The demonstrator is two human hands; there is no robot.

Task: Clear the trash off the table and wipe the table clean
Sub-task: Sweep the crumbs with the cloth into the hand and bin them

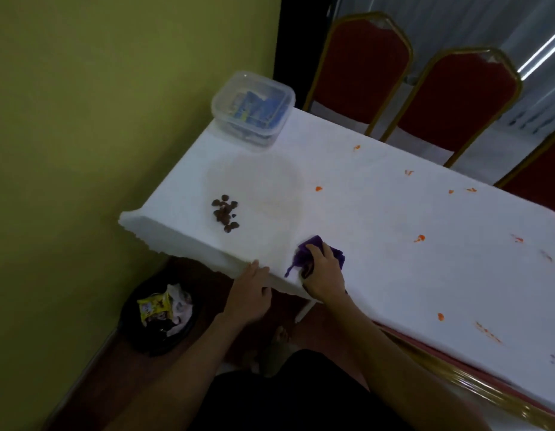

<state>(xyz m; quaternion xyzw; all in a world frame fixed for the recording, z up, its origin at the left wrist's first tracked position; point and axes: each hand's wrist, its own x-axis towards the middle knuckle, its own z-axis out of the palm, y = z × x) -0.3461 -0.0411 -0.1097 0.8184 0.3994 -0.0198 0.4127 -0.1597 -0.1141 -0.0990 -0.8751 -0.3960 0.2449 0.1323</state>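
A white-covered table (379, 213) runs from the lower right to the upper left. A heap of dark brown scraps (225, 213) lies near its left end. Orange smears (419, 238) dot the cloth toward the right. My right hand (324, 275) grips a crumpled purple cloth (310, 248) on the table's near edge. My left hand (249, 293) rests with fingers curled over the near edge, just left of the cloth. A black bin (159, 318) on the floor below the table's left corner holds a yellow wrapper and crumpled paper.
A clear lidded plastic box (253, 107) with blue contents stands at the table's far left corner. Red chairs with gold frames (456, 98) line the far side. A green wall (99, 119) is close on the left. My foot (277, 343) is under the table edge.
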